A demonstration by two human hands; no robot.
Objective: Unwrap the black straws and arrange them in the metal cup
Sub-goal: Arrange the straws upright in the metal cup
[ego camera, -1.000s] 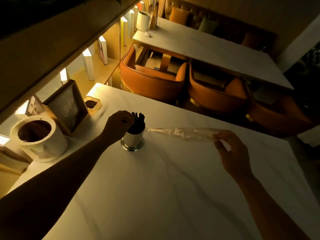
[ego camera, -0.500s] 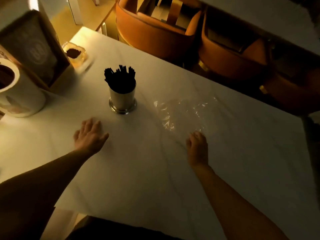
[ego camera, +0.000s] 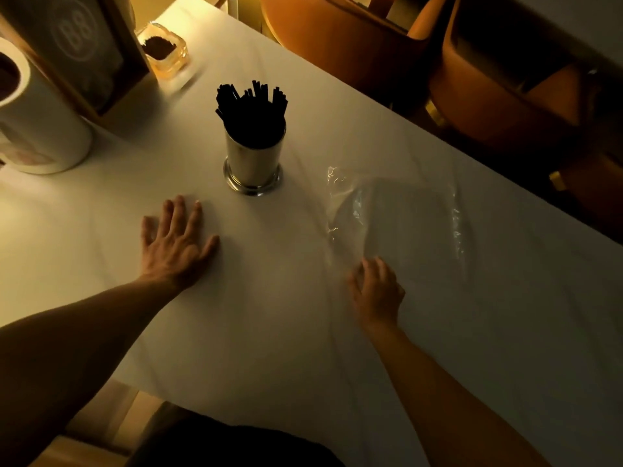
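A bundle of black straws (ego camera: 251,111) stands upright in the metal cup (ego camera: 253,166) on the white marble table (ego camera: 269,332). A clear plastic wrapper (ego camera: 401,217) lies flat and empty on the table to the right of the cup. My left hand (ego camera: 175,244) rests palm down on the table, fingers spread, a little in front and to the left of the cup. My right hand (ego camera: 377,291) rests on the table at the near edge of the wrapper, fingers loosely curled and holding nothing.
A white cylindrical container (ego camera: 37,123) and a framed sign (ego camera: 81,45) stand at the far left. A small glass dish (ego camera: 165,52) with dark contents sits behind the cup. Orange armchairs (ego camera: 354,38) line the table's far side.
My left hand left the straws in the cup and came down flat on the table. My right hand laid the wrapper down and let go. The view tilted downward and closer.
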